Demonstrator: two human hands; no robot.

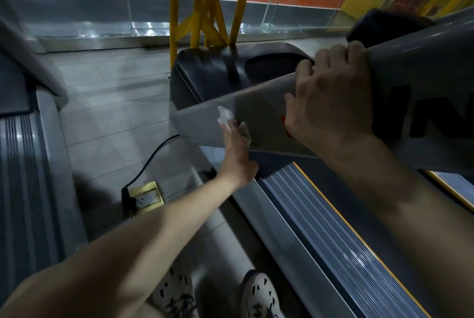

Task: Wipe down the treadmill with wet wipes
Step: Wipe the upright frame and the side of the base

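Treadmill point(277, 217) takes up the right half of the view, running from the lower right toward the middle. A person stands on the tiled floor point(107, 112) just beside it.

At the far left is a second treadmill point(23, 189), with its ribbed grey rail showing. Between the 2 machines a brass socket point(147, 197) is set in the floor, and a black cable point(151, 156) curves up from it toward the task's machine. Low in the view are the person's 2 pale shoes point(177, 294) with dark markings.

The left hand point(237, 161) reaches forward with its fingers stretched out straight. They press a wet wipe point(225, 116) flat against the lower face of the treadmill's slanted grey post point(259, 104). The wipe and fingertips are blurred, and a crumpled white corner sticks out above the fingers.

Behind the post lies the black motor cover point(213, 74). Beyond it a yellow frame point(202, 2) stands before glass panels and an orange wall.

The right hand point(331, 97) sits higher on the same post, its fingers curled over the upper edge in a firm hold. To its right the post carries large black lettering point(433, 115). Below it runs the ribbed side rail point(320, 220), edged with a yellow stripe.
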